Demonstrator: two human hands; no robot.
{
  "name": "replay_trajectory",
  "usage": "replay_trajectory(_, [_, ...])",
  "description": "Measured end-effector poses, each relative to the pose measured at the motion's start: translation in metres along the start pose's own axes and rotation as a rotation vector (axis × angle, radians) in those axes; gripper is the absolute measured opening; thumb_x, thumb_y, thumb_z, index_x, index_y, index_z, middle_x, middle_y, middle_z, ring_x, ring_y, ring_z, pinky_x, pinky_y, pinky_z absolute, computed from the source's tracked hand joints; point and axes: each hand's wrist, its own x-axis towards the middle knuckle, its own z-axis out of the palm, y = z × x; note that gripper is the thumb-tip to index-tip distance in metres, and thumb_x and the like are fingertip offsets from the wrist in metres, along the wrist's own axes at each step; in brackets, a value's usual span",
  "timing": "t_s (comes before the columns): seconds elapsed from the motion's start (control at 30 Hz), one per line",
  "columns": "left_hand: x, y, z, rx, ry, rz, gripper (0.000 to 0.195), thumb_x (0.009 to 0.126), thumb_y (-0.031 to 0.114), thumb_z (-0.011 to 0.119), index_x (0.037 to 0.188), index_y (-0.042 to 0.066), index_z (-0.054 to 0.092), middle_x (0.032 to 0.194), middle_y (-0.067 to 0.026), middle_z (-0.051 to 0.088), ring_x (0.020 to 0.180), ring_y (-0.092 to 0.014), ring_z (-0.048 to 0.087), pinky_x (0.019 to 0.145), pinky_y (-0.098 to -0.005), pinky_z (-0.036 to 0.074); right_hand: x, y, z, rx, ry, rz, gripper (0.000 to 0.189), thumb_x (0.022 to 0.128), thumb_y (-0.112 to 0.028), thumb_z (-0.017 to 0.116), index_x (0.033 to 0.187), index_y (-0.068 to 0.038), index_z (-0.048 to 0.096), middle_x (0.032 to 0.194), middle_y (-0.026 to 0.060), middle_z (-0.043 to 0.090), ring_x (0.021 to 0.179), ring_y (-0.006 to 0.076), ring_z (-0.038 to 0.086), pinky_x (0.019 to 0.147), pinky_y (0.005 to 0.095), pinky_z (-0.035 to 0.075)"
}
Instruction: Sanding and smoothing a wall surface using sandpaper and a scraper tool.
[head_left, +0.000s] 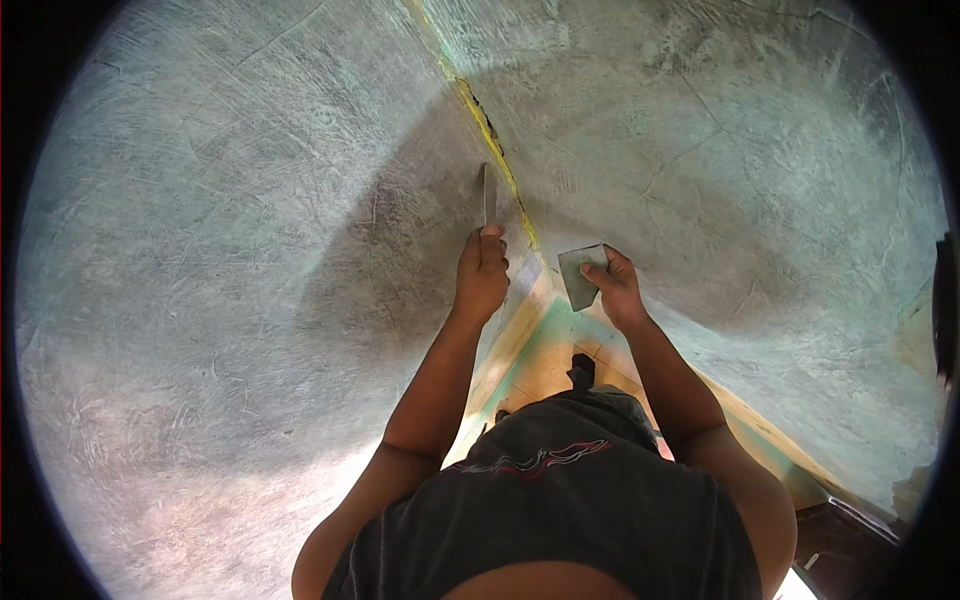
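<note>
My left hand (481, 276) is closed around a narrow flat-bladed tool (490, 196), its blade pointing up beside the wall corner. Whether it is a knife or a scraper I cannot tell. Between thumb and fingers, my right hand (621, 291) pinches a stiff grey-green square piece (576, 283), possibly a scraper or folded sandpaper. That piece is to the right of the corner's lower end. A yellow strip (501, 161) runs down the corner joint, with a dark, ragged crack (486, 120) along its upper part. The blade appears left of the strip, apart from it in the picture.
Rough grey-green plastered walls rise on the left (225, 225) and right (787, 187), with fine cracks. Below my hands is a tiled floor (600, 352) with pale borders along the walls. A dark object (847, 547) stands at lower right. My shadow falls across both walls.
</note>
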Motion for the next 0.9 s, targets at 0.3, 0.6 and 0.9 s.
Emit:
replay_trajectory(0.3, [0.013,0.013,-0.008,-0.049,-0.044,-0.121,0.038,0.098,0.041,0.038,0.103,0.006,0.051,0.067,0.0037,0.041,0.050,-0.006,0.036,0.044,-0.0236,0.031,0.014,-0.001,0.004,0.050,0.048,-0.091,0.022,0.085,-0.005,0.055,0.106,0.002,0.058,0.097,0.0048,0.063,0.087,0.0121,0.057,0.081,0.0273,0.043])
replay_trajectory(0.6, [0.020,0.014,-0.021,0.533,0.024,0.219,0.042,0.097,0.031,0.037,0.093,-0.004,0.059,0.082,-0.0235,0.063,0.076,-0.040,0.062,0.071,-0.0439,0.047,0.036,0.016,0.033,0.093,0.064,-0.059,0.020,0.085,-0.007,0.058,0.103,0.000,0.060,0.093,0.0031,0.064,0.082,0.0103,0.056,0.076,0.0260,0.045])
replay_trajectory(0.9, [0.020,0.025,-0.029,0.356,-0.081,-0.023,0.043,0.097,0.037,0.039,0.093,-0.002,0.059,0.069,-0.0122,0.059,0.062,-0.024,0.057,0.061,-0.0368,0.045,0.034,0.043,0.052,0.145,0.158,0.006,0.013,0.088,-0.012,0.058,0.096,-0.002,0.057,0.084,0.0008,0.062,0.075,0.0086,0.054,0.069,0.0251,0.044])
